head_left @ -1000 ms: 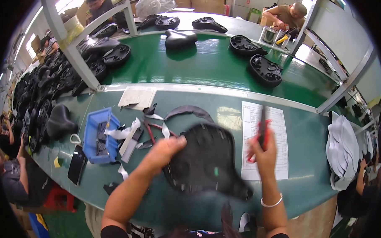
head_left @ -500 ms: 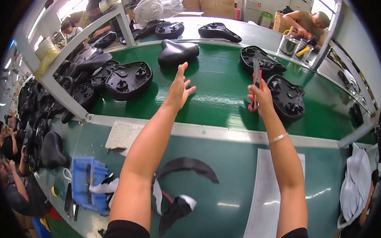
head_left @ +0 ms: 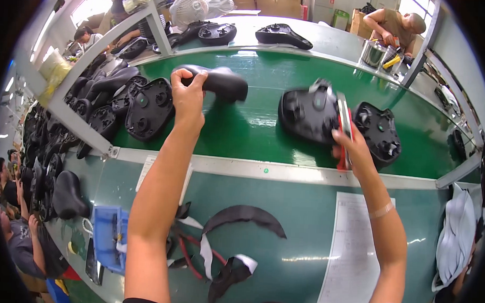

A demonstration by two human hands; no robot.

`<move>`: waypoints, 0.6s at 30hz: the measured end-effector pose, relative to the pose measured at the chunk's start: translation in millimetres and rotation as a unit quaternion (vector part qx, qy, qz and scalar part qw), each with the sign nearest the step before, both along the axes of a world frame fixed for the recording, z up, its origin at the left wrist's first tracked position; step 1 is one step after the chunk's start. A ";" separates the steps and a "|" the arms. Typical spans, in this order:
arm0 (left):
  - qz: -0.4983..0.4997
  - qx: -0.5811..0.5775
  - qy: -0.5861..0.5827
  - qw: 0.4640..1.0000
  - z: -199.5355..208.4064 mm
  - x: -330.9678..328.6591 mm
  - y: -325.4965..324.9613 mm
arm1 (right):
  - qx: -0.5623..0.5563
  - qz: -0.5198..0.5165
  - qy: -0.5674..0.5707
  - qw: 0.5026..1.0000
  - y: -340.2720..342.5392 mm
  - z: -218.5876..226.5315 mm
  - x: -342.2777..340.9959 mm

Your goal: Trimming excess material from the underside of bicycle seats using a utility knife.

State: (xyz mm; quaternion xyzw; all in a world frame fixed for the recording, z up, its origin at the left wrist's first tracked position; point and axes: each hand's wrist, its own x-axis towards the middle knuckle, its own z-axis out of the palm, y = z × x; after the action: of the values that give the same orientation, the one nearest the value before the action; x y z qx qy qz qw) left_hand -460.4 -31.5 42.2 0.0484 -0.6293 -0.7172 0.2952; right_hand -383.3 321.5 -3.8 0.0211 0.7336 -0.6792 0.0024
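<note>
My left hand [head_left: 188, 101] is closed on the left end of a glossy black bicycle saddle [head_left: 226, 84], smooth cover up, over the green belt [head_left: 254, 133]. My right hand [head_left: 354, 150] grips a red-handled tool [head_left: 345, 125] with a long metal blade pointing away from me; blur hides its exact kind. Just left of that tool is a second black saddle [head_left: 308, 116], underside showing, blurred and tilted. Whether my right fingers touch it I cannot tell. Another upturned saddle [head_left: 379, 135] lies right of the hand.
Many saddles [head_left: 148, 108] crowd the left, behind a metal frame post [head_left: 75, 116]. On the near table are a blue bin [head_left: 108, 237], dark curved scraps [head_left: 245, 213], paper sheets [head_left: 351, 251] and a phone [head_left: 93, 264]. Co-workers sit at the far right and left.
My left hand went from open to closed on the smooth saddle, which has shifted left and tilted. My right hand moved right and nearer; the far upturned saddle came nearer and left.
</note>
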 end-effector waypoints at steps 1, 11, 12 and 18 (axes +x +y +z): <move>-0.026 -0.078 0.034 0.996 16.1 32.2 -7.0 | 0.011 -0.014 -0.016 1.000 1.3 13.8 41.4; -0.438 -0.638 0.022 0.633 10.1 391.7 74.8 | 0.139 -0.133 -0.036 0.981 1.3 41.3 324.9; -0.474 -0.613 0.031 0.632 1.5 411.6 75.1 | 0.094 -0.091 -0.060 0.990 -14.9 39.1 338.9; -0.100 -0.317 -0.004 0.943 -9.6 418.0 39.5 | 0.007 -0.071 -0.064 0.995 -56.1 -1.3 390.4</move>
State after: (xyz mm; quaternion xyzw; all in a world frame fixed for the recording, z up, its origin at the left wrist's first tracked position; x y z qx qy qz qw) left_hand -42.3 8.1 32.6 -0.1082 -0.8269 -0.5062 0.2197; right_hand 7.1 265.4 -5.0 0.1167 0.7336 -0.6695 0.0010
